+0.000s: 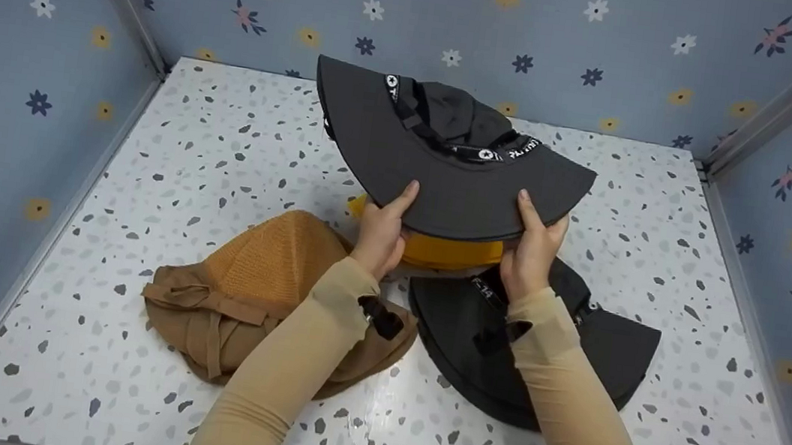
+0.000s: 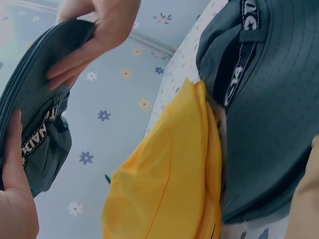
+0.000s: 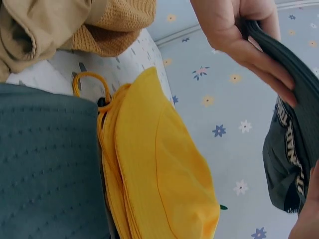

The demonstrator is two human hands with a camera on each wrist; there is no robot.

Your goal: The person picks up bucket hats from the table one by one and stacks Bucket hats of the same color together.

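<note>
A dark grey wide-brimmed sun hat [image 1: 459, 200] is held up over the table, its crown toward the back wall and a band with white lettering at the crown's base. My left hand [image 1: 380, 237] pinches the front of its brim, thumb on top and fingers beneath. My right hand [image 1: 534, 253] grips the same brim further right in the same way. Under the raised hat lies a yellow hat [image 1: 449, 254], mostly hidden in the head view; the left wrist view shows its folded yellow cloth [image 2: 159, 174] more fully.
A brown hat [image 1: 285, 262] with a woven crown and tied bow lies on the left, partly behind my left forearm. Another black brimmed hat [image 1: 615, 348] is on the right under my right forearm. Flowered panels [image 1: 421, 21] enclose the speckled white table [image 1: 705, 412].
</note>
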